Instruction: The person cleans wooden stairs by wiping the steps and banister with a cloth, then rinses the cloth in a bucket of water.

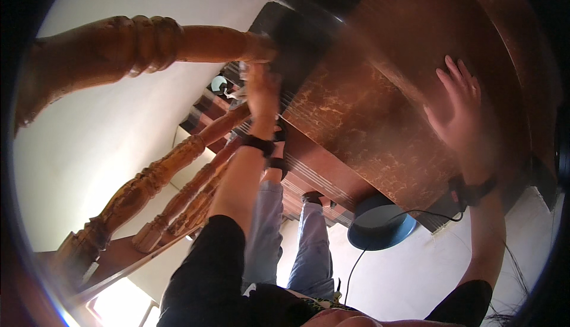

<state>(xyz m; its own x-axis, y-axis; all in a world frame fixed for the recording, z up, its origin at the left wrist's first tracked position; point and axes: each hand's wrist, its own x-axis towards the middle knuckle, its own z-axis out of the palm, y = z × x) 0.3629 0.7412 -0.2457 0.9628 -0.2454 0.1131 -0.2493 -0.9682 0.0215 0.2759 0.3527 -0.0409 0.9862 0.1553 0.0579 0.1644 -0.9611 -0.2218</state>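
Note:
My left hand is motion-blurred at the narrow end of a turned wooden baluster. A small pale patch shows beside its fingers, too smeared to name, and its grip is hidden. To the right, my right hand is spread with its fingers apart over a dark brown step surface, apparently resting on it. Between my hands lies a brown marbled stair tread. Each wrist wears a dark band.
More turned balusters slope along the left, beside a white wall. A blue basin stands lower right near the tread, with a thin dark cable passing it. My feet are on striped steps. A small pale round object sits beyond the balusters.

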